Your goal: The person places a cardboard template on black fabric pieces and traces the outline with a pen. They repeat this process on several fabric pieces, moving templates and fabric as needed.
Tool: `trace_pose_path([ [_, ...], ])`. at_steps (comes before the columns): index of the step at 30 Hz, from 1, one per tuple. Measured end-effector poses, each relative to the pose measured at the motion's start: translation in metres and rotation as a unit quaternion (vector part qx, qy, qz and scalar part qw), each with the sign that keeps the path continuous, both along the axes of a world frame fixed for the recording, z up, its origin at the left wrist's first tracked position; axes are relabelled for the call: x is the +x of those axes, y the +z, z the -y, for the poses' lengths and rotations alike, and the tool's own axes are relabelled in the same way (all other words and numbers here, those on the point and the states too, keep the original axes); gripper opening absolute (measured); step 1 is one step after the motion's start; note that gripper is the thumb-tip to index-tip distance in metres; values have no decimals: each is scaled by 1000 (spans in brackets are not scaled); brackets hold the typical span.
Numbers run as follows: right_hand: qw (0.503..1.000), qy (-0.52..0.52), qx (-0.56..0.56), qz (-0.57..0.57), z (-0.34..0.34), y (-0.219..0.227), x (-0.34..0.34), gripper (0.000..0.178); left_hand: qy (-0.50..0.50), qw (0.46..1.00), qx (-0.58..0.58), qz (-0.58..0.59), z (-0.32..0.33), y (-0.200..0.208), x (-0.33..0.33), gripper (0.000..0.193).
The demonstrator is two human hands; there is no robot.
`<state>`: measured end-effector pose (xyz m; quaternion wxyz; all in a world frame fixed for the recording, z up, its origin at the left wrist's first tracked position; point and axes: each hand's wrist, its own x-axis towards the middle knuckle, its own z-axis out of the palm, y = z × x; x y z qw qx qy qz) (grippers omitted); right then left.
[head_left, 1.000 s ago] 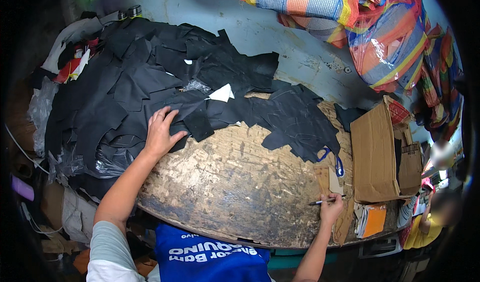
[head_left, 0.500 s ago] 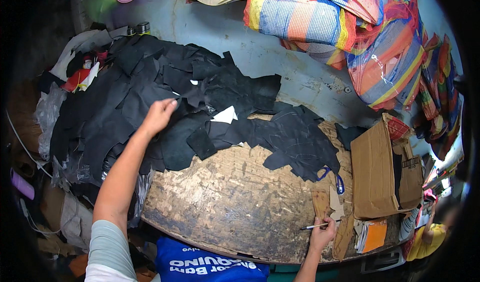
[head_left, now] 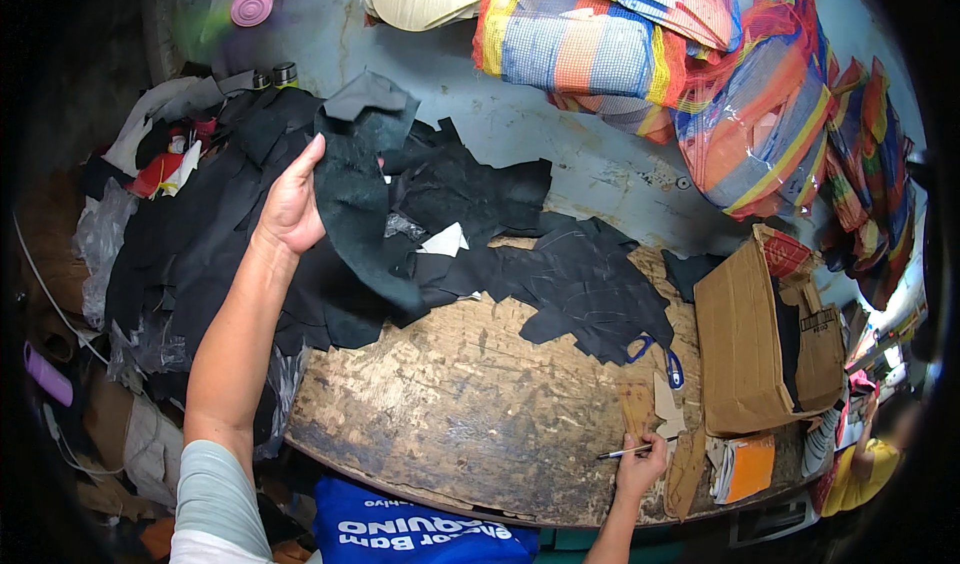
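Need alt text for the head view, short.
The left hand lifts a black fabric piece off a heap of black scraps on a worn wooden table. The right hand holds a pen near a cardboard box.

scraps (head_left: 560,274) on table (head_left: 450,414), box (head_left: 745,349) right
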<state>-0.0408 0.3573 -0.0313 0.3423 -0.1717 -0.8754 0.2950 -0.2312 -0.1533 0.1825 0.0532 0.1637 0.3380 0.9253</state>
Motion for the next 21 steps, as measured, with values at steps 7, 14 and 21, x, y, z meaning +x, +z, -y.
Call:
trace_pose_path([
  [7, 1000, 8, 15, -21, 1, 1, -1, 30, -64, 998, 20, -17, -37, 31, 4, 47],
  [14, 999, -14, -50, 18, -7, -5, 0, 31, 347, 922, 149, 78, -37, 30, -61, 39],
  [21, 995, 21, -87, -39, -13, -16, -4, 31, 218, 554, -790, 145, 9, -99, 0, 121],
])
